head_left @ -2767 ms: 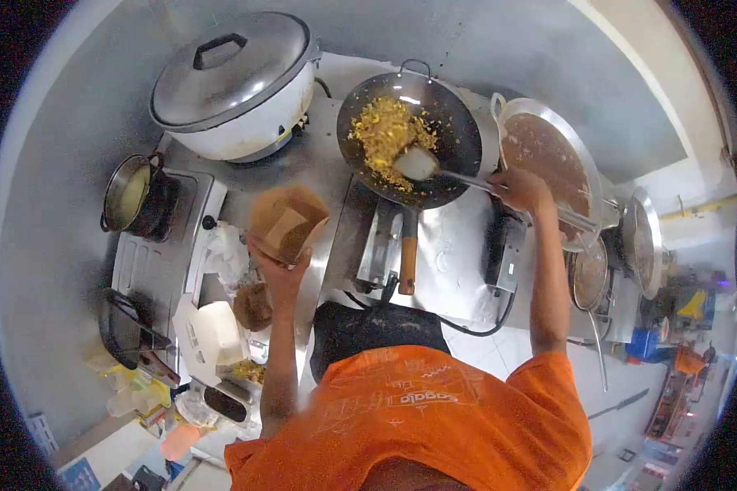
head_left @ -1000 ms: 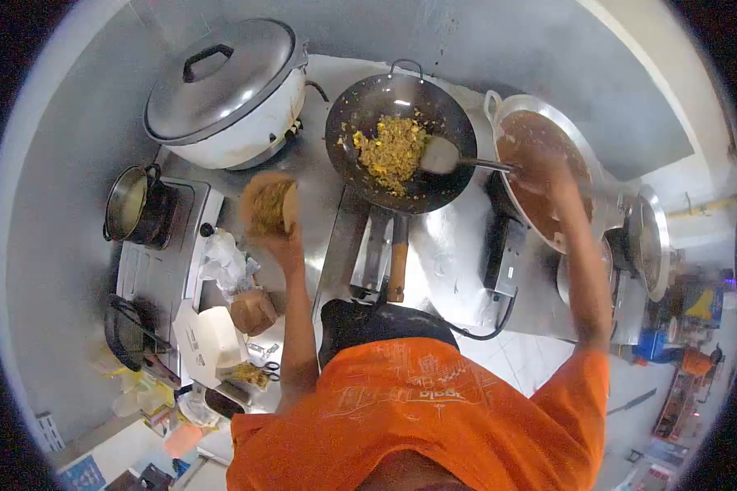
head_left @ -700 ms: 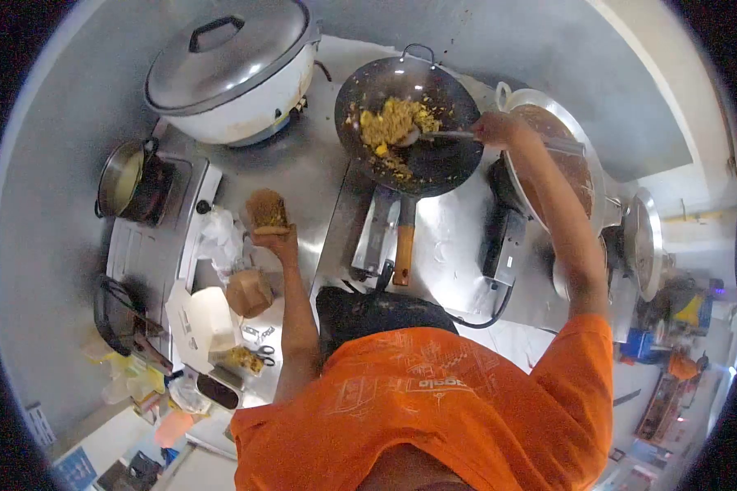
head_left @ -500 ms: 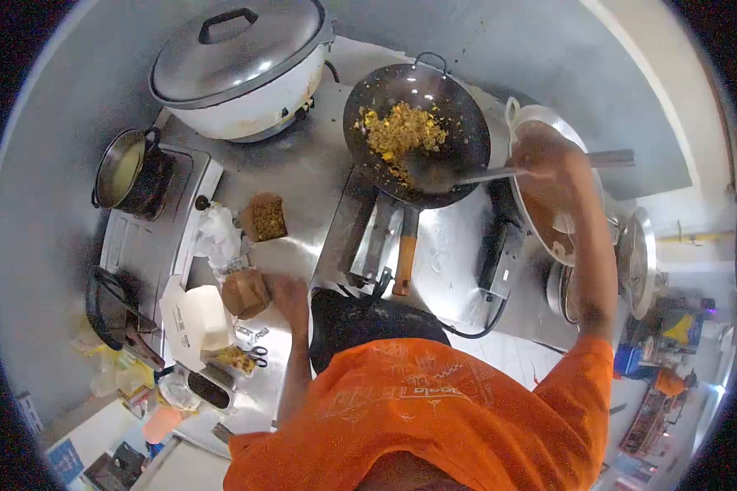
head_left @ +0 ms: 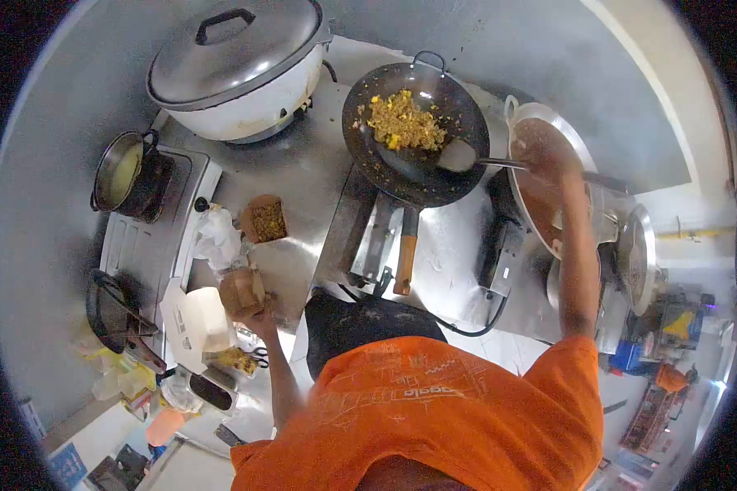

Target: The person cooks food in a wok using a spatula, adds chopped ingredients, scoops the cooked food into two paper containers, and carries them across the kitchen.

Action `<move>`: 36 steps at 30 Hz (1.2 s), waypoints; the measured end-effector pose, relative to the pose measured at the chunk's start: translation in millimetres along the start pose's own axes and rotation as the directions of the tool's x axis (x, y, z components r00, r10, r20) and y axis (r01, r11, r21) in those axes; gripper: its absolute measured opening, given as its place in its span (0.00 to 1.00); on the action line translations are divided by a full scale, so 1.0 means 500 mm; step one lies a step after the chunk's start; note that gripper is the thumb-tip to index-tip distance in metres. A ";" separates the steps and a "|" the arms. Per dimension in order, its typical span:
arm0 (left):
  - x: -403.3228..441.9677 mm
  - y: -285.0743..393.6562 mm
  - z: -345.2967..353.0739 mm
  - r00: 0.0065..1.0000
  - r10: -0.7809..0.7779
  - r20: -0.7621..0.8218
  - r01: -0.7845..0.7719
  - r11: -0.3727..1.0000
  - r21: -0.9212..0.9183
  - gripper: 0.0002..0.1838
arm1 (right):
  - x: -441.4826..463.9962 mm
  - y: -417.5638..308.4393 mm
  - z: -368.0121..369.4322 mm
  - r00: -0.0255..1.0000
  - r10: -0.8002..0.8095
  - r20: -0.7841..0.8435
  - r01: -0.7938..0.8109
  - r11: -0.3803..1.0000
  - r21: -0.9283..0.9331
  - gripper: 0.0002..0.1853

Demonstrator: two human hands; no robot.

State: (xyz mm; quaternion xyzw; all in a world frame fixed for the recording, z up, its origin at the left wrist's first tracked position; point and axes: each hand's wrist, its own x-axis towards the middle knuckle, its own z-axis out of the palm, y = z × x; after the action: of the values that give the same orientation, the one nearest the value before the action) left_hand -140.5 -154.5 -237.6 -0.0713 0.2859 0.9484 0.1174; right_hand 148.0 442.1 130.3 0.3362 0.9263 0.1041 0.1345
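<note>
The left hand [head_left: 258,317] touches the near right side of a brown carton [head_left: 239,288], with fingers bent about its edge; how tightly they close, and whether anything lies inside the carton, cannot be told. The right hand [head_left: 558,166], blurred, is closed around the handle of a spatula [head_left: 457,155], whose blade rests within the right side of the wok [head_left: 418,182], just beside a heap of yellow-brown food [head_left: 405,121]. Just beyond the left hand's carton, a filled carton [head_left: 254,213] stands open on the steel counter [head_left: 315,155], apart from both hands and showing similar food at its mouth. One carton therefore appears to have its portion, though it is not yet closed; the heap in the wok is not yet portioned out, and no food is seen on the blade. Farther outward, a plastic bag [head_left: 215,237] and an open white box [head_left: 209,319] lie to the left of the cartons, a lidded cooker [head_left: 237,90] stands at the far left, and a large pan of brown liquid [head_left: 536,200] lies to the right of the wok, partly hidden by the right arm.
</note>
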 end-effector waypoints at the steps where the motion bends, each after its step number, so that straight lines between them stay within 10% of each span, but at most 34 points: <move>1: 0.005 0.002 -0.006 0.999 -0.031 0.023 0.033 0.997 -0.065 0.41 | 0.018 -0.001 0.028 0.999 0.044 0.018 -0.045 0.999 0.027 0.13; 5: 0.008 0.012 0.005 0.992 -0.048 0.121 0.057 0.995 -0.079 0.36 | 0.063 -0.091 0.087 0.960 0.210 0.185 -0.233 0.966 0.110 0.15; 6: -0.025 0.034 0.099 0.965 0.116 0.236 -0.213 0.872 0.440 0.35 | 0.050 -0.102 0.091 0.968 0.204 0.144 -0.225 0.963 0.147 0.15; 7: -0.061 0.059 0.204 0.899 0.275 0.342 -0.434 0.439 0.787 0.34 | 0.043 -0.108 0.087 0.976 0.194 0.096 -0.208 0.962 0.179 0.15; 9: -0.072 0.056 0.202 0.809 0.398 0.432 -0.466 -0.014 0.885 0.33 | -0.013 -0.103 0.027 0.989 0.147 0.030 -0.150 0.980 0.132 0.13; 10: -0.048 0.030 0.075 0.812 0.482 0.330 -0.436 0.125 0.891 0.32 | -0.030 -0.092 0.027 0.992 0.122 0.036 -0.126 0.982 0.141 0.13; 13: -0.080 0.049 0.263 0.782 0.523 0.338 -0.463 0.125 0.877 0.30 | -0.049 -0.077 0.046 0.979 0.064 0.193 -0.107 0.970 0.220 0.14; 14: -0.080 0.070 0.314 0.758 0.364 0.541 -0.470 -0.270 0.841 0.30 | -0.043 -0.089 0.043 0.952 0.055 0.301 -0.133 0.960 0.245 0.14; 17: -0.121 0.083 0.625 0.935 0.010 0.355 -0.269 -0.633 0.726 0.33 | -0.001 -0.158 0.190 0.987 0.149 0.060 -0.159 0.842 0.515 0.16; 20: 0.003 -0.061 0.433 0.597 0.163 0.785 -0.668 -0.440 0.600 0.44 | 0.030 -0.232 0.282 0.949 0.289 -0.126 -0.113 0.684 0.721 0.16; 23: 0.091 -0.151 0.460 0.702 0.027 0.712 -0.695 -0.195 0.692 0.59 | 0.024 -0.262 0.280 0.943 0.323 -0.078 -0.073 0.431 0.899 0.15; 27: 0.129 -0.229 0.646 0.776 -0.073 0.626 -0.517 0.495 0.698 0.59 | -0.028 -0.208 0.236 0.865 0.277 -0.419 0.167 0.629 0.759 0.15; 30: 0.095 -0.252 0.774 0.676 -0.011 0.737 -0.658 0.440 0.611 0.56 | -0.102 -0.145 0.128 0.918 0.322 -0.233 0.005 0.577 0.817 0.16; 32: 0.116 -0.305 0.785 0.570 0.005 0.822 -0.817 0.111 0.566 0.56 | -0.154 -0.110 0.039 0.903 0.358 -0.239 -0.073 0.675 0.734 0.16; 36: 0.074 -0.396 0.855 0.489 -0.046 0.871 -0.823 0.308 0.478 0.56 | -0.233 -0.087 -0.093 0.857 0.377 -0.353 -0.108 0.800 0.591 0.15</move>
State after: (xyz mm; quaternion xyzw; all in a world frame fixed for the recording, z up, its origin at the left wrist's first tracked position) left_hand -153.3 251.4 4.3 0.4902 0.6582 0.5707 -0.0284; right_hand 193.3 328.7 182.8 0.4457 0.8687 -0.0747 -0.2027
